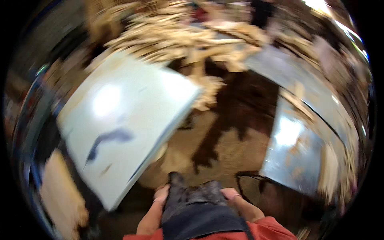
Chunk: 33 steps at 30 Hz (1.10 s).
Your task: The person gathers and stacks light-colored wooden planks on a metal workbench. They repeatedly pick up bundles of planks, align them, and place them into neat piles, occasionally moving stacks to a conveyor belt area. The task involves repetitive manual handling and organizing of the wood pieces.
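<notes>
Both my arms hang down at my sides, and the picture is smeared by motion. My left hand [161, 193] is beside my left thigh, below the near corner of a pale table [132, 92]. Close to my right thigh is my right hand [230, 193], near the thin dark legs of a metal-topped table [294, 148]. Neither hand shows anything held, but the fingers are too blurred to make out. Dark patterned trousers [192, 198] and a dark apron [204, 222] cover my front.
A large heap of pale wood strips [160, 36] lies beyond the tables. More strips [329, 168] rest on the right table, and a wood stack [62, 192] stands at the left. Brown floor [236, 148] with a dark patch runs between the tables.
</notes>
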Available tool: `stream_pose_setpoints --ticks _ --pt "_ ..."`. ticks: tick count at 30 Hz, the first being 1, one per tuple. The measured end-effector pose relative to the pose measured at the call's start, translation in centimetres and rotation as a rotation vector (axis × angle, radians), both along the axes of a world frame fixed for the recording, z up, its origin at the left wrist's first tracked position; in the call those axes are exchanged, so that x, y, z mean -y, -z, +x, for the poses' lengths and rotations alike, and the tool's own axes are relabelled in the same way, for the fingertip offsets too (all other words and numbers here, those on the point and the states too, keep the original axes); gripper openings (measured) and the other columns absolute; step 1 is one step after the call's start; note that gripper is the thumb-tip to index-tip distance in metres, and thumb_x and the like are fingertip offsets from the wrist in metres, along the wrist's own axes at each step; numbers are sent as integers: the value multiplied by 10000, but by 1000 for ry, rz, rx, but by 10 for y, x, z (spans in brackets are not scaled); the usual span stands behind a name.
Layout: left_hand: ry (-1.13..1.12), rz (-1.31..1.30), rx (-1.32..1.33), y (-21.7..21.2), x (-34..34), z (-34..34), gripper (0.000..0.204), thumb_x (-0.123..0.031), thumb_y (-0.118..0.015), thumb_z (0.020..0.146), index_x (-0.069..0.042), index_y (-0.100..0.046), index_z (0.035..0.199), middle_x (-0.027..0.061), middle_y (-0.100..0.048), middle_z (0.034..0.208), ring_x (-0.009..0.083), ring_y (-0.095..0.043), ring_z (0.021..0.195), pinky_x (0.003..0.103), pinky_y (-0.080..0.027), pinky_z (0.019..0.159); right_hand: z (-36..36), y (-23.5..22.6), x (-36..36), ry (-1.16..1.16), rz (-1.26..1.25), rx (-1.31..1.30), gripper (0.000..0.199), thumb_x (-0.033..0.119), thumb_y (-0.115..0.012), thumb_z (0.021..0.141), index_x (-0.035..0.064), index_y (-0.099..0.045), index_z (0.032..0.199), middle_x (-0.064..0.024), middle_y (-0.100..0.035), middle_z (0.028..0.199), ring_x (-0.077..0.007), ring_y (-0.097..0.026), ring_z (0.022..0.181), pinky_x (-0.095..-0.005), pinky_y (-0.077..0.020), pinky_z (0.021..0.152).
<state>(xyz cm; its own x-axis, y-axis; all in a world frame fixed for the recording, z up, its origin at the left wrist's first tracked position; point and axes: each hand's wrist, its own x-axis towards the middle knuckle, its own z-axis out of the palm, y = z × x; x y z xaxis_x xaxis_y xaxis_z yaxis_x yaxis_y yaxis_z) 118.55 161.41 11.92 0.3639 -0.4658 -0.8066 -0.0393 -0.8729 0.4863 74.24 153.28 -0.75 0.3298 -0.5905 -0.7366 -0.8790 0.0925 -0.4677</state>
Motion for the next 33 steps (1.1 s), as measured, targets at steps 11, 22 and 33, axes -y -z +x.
stream_pose_setpoints --ticks 11,22,33 --pt "860 222 217 222 180 16 516 -429 -530 1065 -36 -737 1326 246 -710 1393 444 -653 1290 514 -497 1087 -18 47 91 750 218 54 631 497 -551 972 -42 -745 1238 -270 -746 1280 -433 -674 1257 -474 -512 1037" --pt "957 9 186 187 517 -57 562 -462 -510 1048 14 -756 1217 281 -722 1327 448 -641 1320 517 -487 1087 -100 1 272 1672 338 499 202 253 -621 1029 56 -654 1006 -44 -582 802 -172 -540 654 -382 -460 643" --pt "1520 -419 265 210 746 -179 259 -309 -580 1013 -74 -672 1073 249 -765 1057 465 -720 1016 550 -551 876 -181 57 424 731 100 -49 498 437 -464 1036 39 -751 1117 -253 -750 1180 -443 -662 1220 -514 -477 1054"
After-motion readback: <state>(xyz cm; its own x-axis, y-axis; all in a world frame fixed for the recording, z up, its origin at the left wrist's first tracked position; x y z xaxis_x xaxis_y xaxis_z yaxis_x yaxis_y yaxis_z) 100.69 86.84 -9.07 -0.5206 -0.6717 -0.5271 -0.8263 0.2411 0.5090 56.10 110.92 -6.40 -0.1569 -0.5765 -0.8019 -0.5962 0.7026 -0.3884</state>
